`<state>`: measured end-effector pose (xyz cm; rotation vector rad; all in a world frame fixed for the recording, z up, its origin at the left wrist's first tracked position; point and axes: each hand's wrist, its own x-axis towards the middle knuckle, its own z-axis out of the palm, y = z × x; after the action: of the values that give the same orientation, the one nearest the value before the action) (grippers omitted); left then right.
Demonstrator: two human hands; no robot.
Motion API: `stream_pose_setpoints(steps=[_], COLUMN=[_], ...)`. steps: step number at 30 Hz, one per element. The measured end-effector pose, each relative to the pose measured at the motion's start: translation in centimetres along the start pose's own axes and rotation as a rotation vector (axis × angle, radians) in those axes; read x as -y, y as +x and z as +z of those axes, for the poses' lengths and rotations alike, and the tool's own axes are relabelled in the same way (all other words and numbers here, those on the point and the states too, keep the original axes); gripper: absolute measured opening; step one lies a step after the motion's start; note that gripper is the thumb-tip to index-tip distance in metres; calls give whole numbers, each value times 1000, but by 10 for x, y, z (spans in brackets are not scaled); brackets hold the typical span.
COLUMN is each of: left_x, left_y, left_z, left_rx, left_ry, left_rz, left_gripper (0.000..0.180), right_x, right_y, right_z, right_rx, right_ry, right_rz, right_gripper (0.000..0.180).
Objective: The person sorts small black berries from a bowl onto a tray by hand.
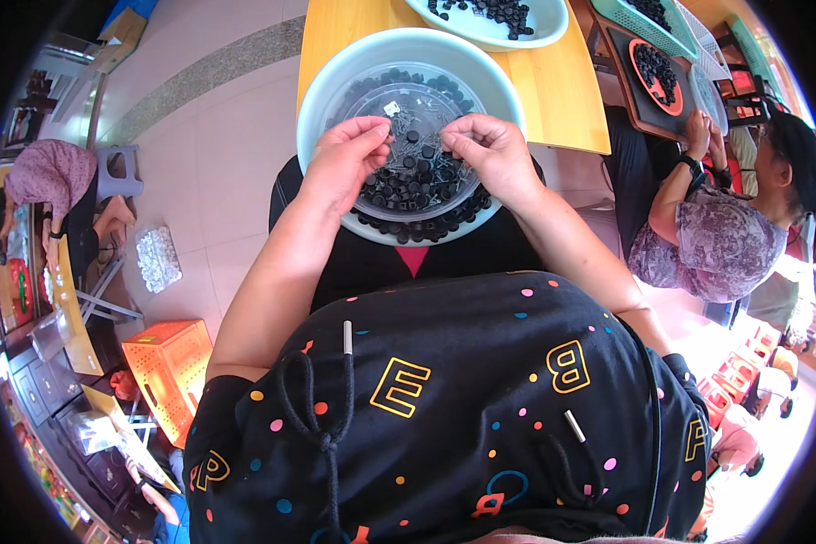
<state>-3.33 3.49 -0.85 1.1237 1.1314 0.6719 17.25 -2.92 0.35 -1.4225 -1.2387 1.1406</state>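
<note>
Wooden table, basin on lap at its near edge.

Yellow wooden table point(553, 100) at 12 o'clock; a pale oval dish point(544, 27) of small black pieces rests on it at the far end. The pale blue basin point(335, 82) overlaps the table's near edge, holding a clear tray point(372, 100) of black round pieces. At 1 o'clock, a dark board point(627, 82) carries an orange plate point(642, 82).

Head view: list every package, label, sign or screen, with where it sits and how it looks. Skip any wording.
Bag: floor at left, near a grey stool; clear plastic, small pale pieces inside.
Crate: floor at lower left; orange, perforated, boxy.
Small tag: in the clear tray of black pieces, just past the left hand and right hand; whitish square.
No signs or screens that I can make out.
</note>
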Motion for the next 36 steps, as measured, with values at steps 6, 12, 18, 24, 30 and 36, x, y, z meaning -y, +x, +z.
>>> stream_pose_setpoints(steps=[6,12,18,24,30,36], left_x=[2,1,-3,-1,-7,-6], left_y=[-15,-23,-28,-27,-32,-34], left_z=[11,21,26,26,31,34], left_rx=[393,416,421,409,348,320], left_ry=[-881,-872,-824,-814,-777,-708], left_rz=[-217,-247,-251,-240,-228,-156], left_gripper=[18,19,20,21,19,28], right_x=[15,23,16,16,20,16], right_y=[-8,-12,-12,-15,-13,-13], right_z=[7,15,12,15,13,15], right_rx=[12,13,8,-47,-101,-95], right_ry=[203,274,225,102,-389,-298], right_rz=[10,-100,-93,-206,-593,-469], right_gripper=[7,5,5,3,6,7])
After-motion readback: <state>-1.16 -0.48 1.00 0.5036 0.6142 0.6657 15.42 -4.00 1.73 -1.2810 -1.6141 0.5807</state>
